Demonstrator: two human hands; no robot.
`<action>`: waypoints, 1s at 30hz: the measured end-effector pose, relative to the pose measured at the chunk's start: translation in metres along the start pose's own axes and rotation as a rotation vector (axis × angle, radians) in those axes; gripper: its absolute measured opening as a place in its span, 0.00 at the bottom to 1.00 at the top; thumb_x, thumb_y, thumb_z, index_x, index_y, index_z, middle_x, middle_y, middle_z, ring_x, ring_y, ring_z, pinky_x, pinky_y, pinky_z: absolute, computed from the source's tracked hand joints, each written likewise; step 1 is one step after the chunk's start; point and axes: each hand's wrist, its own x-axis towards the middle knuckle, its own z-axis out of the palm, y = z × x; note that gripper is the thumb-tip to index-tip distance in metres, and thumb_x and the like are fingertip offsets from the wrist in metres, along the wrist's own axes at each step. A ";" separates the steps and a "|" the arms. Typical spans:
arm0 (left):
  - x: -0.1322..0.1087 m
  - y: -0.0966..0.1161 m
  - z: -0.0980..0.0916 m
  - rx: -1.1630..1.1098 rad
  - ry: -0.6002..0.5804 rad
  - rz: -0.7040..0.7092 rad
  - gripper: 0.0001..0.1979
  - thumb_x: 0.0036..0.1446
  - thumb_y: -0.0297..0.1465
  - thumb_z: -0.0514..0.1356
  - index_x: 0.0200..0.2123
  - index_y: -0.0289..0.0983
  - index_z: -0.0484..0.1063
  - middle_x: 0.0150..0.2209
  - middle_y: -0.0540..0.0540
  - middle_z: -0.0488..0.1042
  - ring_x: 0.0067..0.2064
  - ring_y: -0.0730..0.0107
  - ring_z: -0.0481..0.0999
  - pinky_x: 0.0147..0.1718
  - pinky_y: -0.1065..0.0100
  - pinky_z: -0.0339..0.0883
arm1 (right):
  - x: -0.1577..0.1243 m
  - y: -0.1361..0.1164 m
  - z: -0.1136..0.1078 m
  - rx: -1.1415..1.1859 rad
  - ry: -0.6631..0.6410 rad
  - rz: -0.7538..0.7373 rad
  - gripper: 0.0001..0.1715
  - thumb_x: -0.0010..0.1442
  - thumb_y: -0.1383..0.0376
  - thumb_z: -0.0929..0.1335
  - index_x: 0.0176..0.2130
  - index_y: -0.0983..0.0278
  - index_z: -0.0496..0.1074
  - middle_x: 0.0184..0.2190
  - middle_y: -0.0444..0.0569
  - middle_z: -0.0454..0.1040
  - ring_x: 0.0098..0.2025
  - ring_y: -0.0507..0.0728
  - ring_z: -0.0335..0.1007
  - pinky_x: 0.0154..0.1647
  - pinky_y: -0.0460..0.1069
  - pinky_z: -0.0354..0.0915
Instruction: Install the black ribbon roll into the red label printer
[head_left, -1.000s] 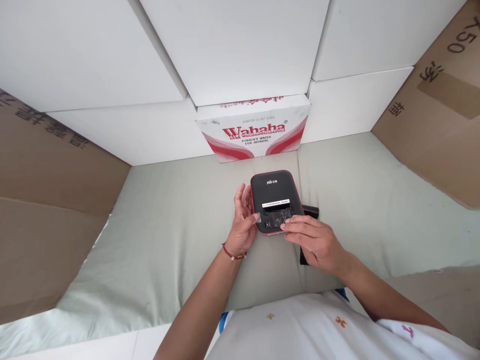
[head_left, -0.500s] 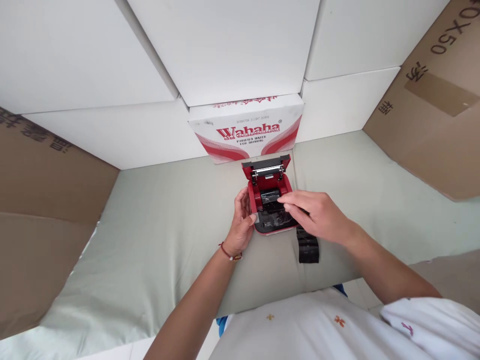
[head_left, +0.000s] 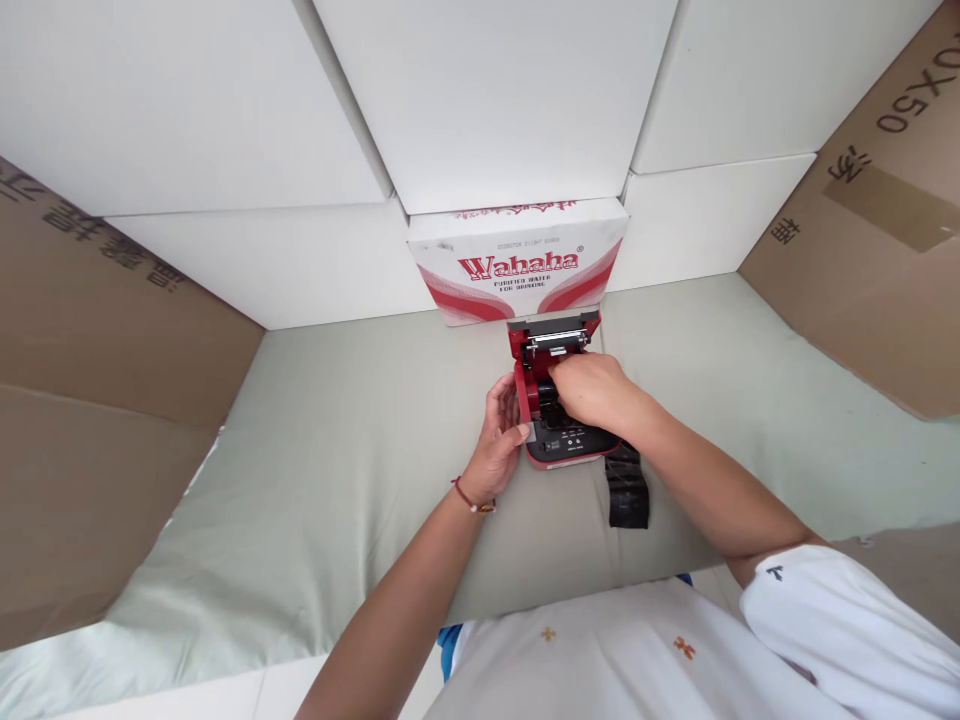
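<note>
A small red and black label printer (head_left: 574, 442) lies on the cloth with its lid (head_left: 559, 338) raised at the back. My left hand (head_left: 501, 440) grips its left side, fingers along the red wall and thumb on the grey front corner. Inside the bay, a shiny black roll (head_left: 547, 392) is partly covered by my right hand (head_left: 595, 388). That hand's fingers are bent down into the bay at the roll's right end, and their tips are hidden. A crinkled black strip of film (head_left: 627, 488) rests beside the printer's front right corner.
Behind the printer stands a white and red Wahaha water carton (head_left: 517, 270), against white boxes (head_left: 495, 100). Brown cardboard boxes flank the space, one at the left (head_left: 112, 420) and another at the right (head_left: 892, 260). Greenish cloth (head_left: 360, 430) covers the surface.
My right hand has moved from above the printer's front panel back and down into the bay, over the roll. Printed markings on the panel now show. My left hand keeps its grip.
</note>
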 end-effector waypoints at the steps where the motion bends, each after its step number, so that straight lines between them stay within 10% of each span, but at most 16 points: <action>1: 0.000 0.000 0.000 -0.001 -0.003 0.004 0.44 0.53 0.49 0.77 0.69 0.52 0.65 0.77 0.44 0.61 0.80 0.45 0.57 0.79 0.43 0.50 | -0.007 0.002 0.001 0.008 0.021 0.010 0.18 0.69 0.70 0.68 0.56 0.67 0.81 0.55 0.65 0.84 0.53 0.70 0.83 0.47 0.57 0.74; 8: 0.000 0.001 0.001 0.008 -0.015 0.003 0.43 0.55 0.48 0.76 0.70 0.52 0.65 0.77 0.43 0.61 0.80 0.46 0.58 0.78 0.43 0.53 | -0.096 0.072 0.004 0.616 0.342 -0.073 0.25 0.73 0.49 0.67 0.60 0.59 0.78 0.48 0.50 0.84 0.33 0.56 0.76 0.36 0.51 0.71; 16: -0.001 0.001 -0.002 -0.011 0.004 -0.018 0.41 0.55 0.46 0.77 0.69 0.55 0.66 0.78 0.46 0.60 0.81 0.47 0.57 0.79 0.44 0.53 | -0.123 0.167 0.067 0.430 0.068 0.183 0.22 0.69 0.52 0.65 0.47 0.59 0.84 0.46 0.56 0.87 0.42 0.66 0.83 0.44 0.58 0.76; 22: -0.003 0.000 -0.003 0.014 0.027 -0.029 0.42 0.54 0.47 0.77 0.69 0.54 0.67 0.78 0.46 0.60 0.82 0.47 0.54 0.80 0.44 0.51 | -0.099 0.140 0.083 0.444 0.246 0.151 0.23 0.73 0.58 0.64 0.58 0.60 0.82 0.58 0.55 0.84 0.52 0.64 0.84 0.54 0.57 0.77; 30: -0.002 0.001 -0.001 -0.018 0.019 -0.026 0.42 0.54 0.46 0.77 0.69 0.53 0.67 0.78 0.45 0.61 0.80 0.47 0.56 0.79 0.43 0.52 | -0.079 0.098 0.082 0.332 0.025 0.071 0.19 0.68 0.65 0.70 0.55 0.61 0.83 0.52 0.56 0.83 0.49 0.65 0.83 0.47 0.55 0.75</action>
